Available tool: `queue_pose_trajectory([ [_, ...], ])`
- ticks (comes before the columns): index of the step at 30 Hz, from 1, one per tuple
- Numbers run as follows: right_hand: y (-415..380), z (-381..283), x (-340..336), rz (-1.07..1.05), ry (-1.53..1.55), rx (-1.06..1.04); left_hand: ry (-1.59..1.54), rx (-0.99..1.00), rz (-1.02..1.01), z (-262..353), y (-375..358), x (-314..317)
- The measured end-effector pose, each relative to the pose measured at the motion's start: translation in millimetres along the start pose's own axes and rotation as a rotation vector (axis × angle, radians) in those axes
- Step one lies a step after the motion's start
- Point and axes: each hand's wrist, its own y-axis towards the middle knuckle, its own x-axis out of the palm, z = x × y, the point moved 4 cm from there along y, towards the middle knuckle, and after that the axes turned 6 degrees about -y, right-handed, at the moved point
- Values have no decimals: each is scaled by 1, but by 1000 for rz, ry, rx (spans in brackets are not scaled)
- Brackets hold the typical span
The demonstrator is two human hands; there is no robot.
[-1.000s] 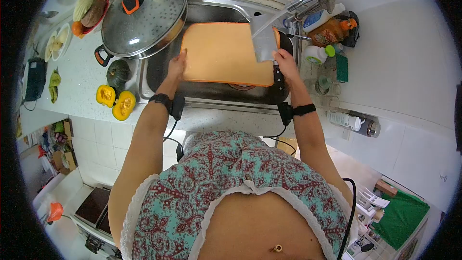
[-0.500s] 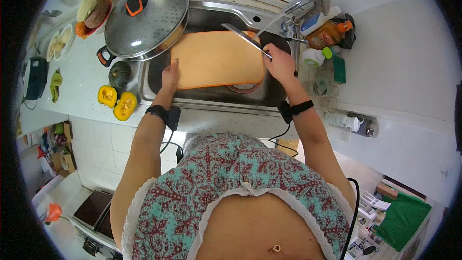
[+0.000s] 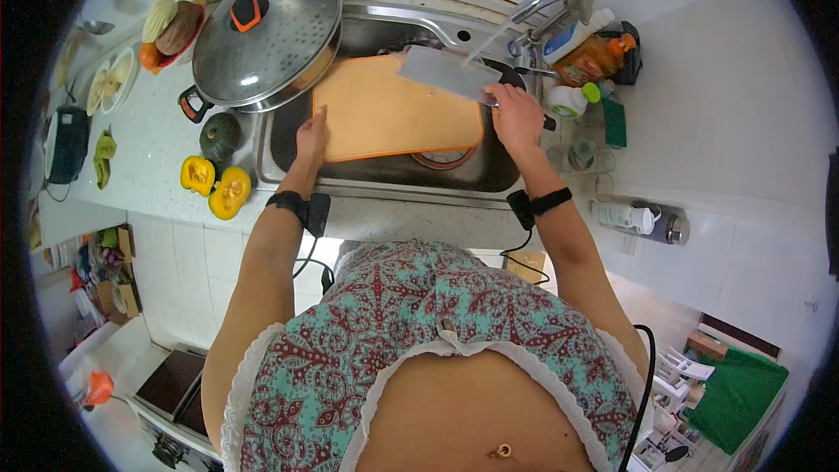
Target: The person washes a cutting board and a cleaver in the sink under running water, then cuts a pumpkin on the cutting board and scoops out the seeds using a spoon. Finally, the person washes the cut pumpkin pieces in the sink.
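Observation:
My left hand (image 3: pixel 312 136) grips the left edge of an orange cutting board (image 3: pixel 393 114), which lies over the sink (image 3: pixel 288 144). In my right hand (image 3: pixel 517 115) is the handle of a broad-bladed kitchen knife (image 3: pixel 450 72). Its blade lies nearly flat above the board's upper right part, under the stream of water from the faucet (image 3: pixel 533 9). Part of a round dish (image 3: pixel 446 159) shows beneath the board's lower edge.
A large lidded steel pot (image 3: pixel 266 44) stands at the sink's upper left. Beside it are a green squash (image 3: pixel 220 136) and two cut yellow halves (image 3: pixel 230 193). Several bottles, including an orange soap bottle (image 3: pixel 590 61), and a green sponge (image 3: pixel 614 124) are on the right.
The knife has turned from edge-on to showing its broad blade face under the water. My right hand has shifted slightly right and down; my left hand keeps its place on the board.

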Motion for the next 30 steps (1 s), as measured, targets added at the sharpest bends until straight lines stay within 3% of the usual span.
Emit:
queue_pose_trajectory([
  [4,-12,10,-9,-56,-1,53,-8,79,11,1,-3,10],
  [6,-22,23,-3,-244,201,318,55,95,-11,10,-10,13],
  [7,-27,34,9,-239,198,325,118,109,-26,19,-19,15],
  [9,-39,61,44,-264,550,483,130,146,-46,41,-43,25],
  [10,-41,65,44,-259,550,489,142,181,-56,48,-51,29],
  [12,-50,71,51,-334,957,745,217,188,-40,44,-49,24],
  [13,-48,75,50,-329,961,748,290,193,-18,43,-47,21],
  [15,-44,81,52,-388,1320,840,304,203,-10,44,-52,19],
  [23,15,95,58,-419,1296,792,224,165,19,34,-63,20],
  [26,31,106,69,-462,1317,725,195,11,28,36,-74,19],
  [30,44,114,77,-502,1386,851,277,44,44,27,-60,0],
])
